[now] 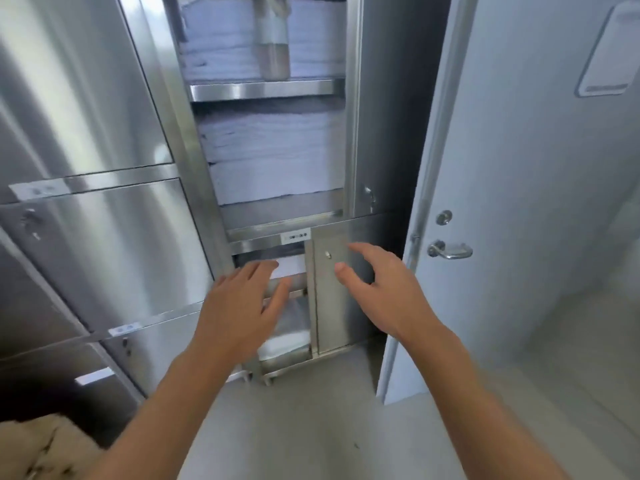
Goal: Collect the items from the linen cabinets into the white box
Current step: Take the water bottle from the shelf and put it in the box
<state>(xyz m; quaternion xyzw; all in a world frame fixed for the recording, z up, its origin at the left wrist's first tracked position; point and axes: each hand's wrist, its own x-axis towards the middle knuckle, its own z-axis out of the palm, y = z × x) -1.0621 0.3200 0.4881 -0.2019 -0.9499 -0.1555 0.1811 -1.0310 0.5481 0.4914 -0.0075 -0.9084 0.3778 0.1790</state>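
folded white linen (292, 266) sits in the low compartment (266, 252) behind its half-open door (329, 306); your left hand (239, 306) reaches for it, wide and empty. your right hand (388, 292), also wide, hovers by the door, likely to hold it back.

The lower cabinet door (330, 299) covers the right part of its compartment, leaving a narrow gap on the left; the left hand (239, 306) spreads before that gap; stacked linens (273, 150) fill the upper shelves (266, 90); the white room door (502, 168) hems the right side.
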